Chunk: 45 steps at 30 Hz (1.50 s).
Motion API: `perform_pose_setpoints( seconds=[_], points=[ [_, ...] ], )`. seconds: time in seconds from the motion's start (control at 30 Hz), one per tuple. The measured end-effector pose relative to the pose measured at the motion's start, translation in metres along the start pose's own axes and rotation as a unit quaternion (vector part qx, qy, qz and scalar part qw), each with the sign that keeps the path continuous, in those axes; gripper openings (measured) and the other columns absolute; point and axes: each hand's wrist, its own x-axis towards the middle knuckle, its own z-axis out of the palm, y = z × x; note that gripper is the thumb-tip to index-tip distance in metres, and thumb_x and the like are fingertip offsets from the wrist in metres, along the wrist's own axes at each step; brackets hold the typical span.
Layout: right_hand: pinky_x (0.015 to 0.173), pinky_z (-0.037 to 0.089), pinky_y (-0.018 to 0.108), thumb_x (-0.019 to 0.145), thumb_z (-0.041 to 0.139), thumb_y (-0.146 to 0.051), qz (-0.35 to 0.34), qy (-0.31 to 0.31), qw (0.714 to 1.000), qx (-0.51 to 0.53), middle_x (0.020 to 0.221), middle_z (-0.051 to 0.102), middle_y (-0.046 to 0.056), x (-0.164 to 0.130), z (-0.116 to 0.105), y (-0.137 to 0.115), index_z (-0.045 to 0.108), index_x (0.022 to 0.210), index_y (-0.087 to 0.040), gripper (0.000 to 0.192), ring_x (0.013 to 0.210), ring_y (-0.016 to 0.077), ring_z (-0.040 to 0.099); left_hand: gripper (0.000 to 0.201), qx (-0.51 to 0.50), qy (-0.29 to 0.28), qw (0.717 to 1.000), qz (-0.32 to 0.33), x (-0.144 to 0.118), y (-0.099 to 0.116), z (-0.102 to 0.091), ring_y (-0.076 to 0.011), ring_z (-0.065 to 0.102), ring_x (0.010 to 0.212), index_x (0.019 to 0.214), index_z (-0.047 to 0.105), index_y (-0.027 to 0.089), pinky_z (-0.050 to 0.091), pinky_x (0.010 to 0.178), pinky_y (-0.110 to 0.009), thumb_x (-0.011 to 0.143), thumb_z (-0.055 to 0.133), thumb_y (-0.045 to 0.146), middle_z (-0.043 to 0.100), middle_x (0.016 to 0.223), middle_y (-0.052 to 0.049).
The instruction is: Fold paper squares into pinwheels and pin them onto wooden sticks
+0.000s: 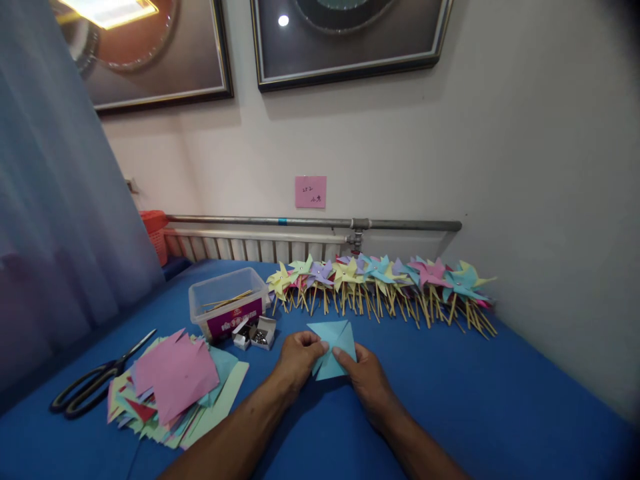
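Observation:
Between my hands, above the blue cloth, is a light blue paper square (334, 333) with slits cut in from its corners. My left hand (301, 353) pinches its left side between thumb and fingers. On the right side, my right hand (364, 375) grips the sheet with the thumb on top and the fingers behind, mostly hidden. To the left lies a pile of coloured cut paper squares (177, 373), a pink one on top. Black-handled scissors (103, 380) rest beside the pile, their blades pointing away from me.
A clear plastic box (227, 300) holding thin sticks stands at the back left. Two small open boxes (263, 332) with metal fasteners sit before it. Many finished paper pinwheels (380, 273) on sticks lie along the back. Behind the table (450, 400) are a pipe (410, 225) and radiator.

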Motion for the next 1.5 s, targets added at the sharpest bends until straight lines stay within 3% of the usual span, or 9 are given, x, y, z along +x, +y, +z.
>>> perform_pose_setpoints(
  seconds=[0.33,0.63,1.03,1.2,1.5],
  points=[
    [0.064,0.052,0.033,0.067,0.081,-0.062,-0.001,-0.020,1.000,0.023,0.082,0.077,0.008,0.002,0.000,0.003,0.075,0.098,-0.014,0.057,0.069,0.0228,0.067,0.040,-0.043,-0.015,0.999,-0.024,-0.005,0.005,0.001,-0.0083,0.044,0.046,0.061,0.058,0.016,0.034,0.049,-0.023,0.047,0.088,0.038,0.055,0.050,0.004],
    [0.068,0.051,0.033,0.070,0.081,-0.060,-0.015,-0.031,0.999,0.037,0.083,0.076,0.006,-0.002,0.002,-0.002,0.072,0.099,-0.017,0.053,0.074,0.0239,0.067,0.037,-0.016,-0.018,1.000,-0.009,-0.006,0.005,0.003,-0.0067,0.038,0.042,0.057,0.054,0.018,0.027,0.046,-0.023,0.052,0.084,0.037,0.050,0.046,0.005],
    [0.057,0.044,0.027,0.069,0.081,-0.060,0.006,0.035,0.989,0.146,0.064,0.061,-0.003,-0.004,0.006,-0.010,0.058,0.076,-0.023,0.044,0.060,0.0162,0.056,0.031,0.062,-0.016,0.998,-0.022,-0.006,0.001,0.005,-0.0066,0.030,0.042,0.054,0.048,0.021,0.021,0.046,-0.024,0.058,0.078,0.027,0.042,0.043,0.008],
    [0.058,0.045,0.028,0.065,0.085,-0.054,0.031,-0.003,0.987,0.158,0.065,0.063,-0.003,-0.006,0.005,-0.011,0.063,0.081,-0.021,0.043,0.056,0.0142,0.055,0.028,0.083,-0.016,0.996,-0.020,-0.005,0.000,0.006,-0.0074,0.034,0.043,0.054,0.049,0.020,0.025,0.047,-0.024,0.058,0.076,0.025,0.045,0.045,0.007],
    [0.058,0.042,0.027,0.064,0.085,-0.057,0.014,-0.002,0.997,0.080,0.064,0.061,-0.003,-0.003,0.003,-0.007,0.066,0.081,-0.019,0.046,0.058,0.0131,0.052,0.025,0.049,-0.044,0.997,-0.037,-0.006,0.002,0.003,-0.0073,0.036,0.041,0.054,0.052,0.019,0.025,0.044,-0.023,0.058,0.076,0.026,0.047,0.044,0.005]
  ],
)
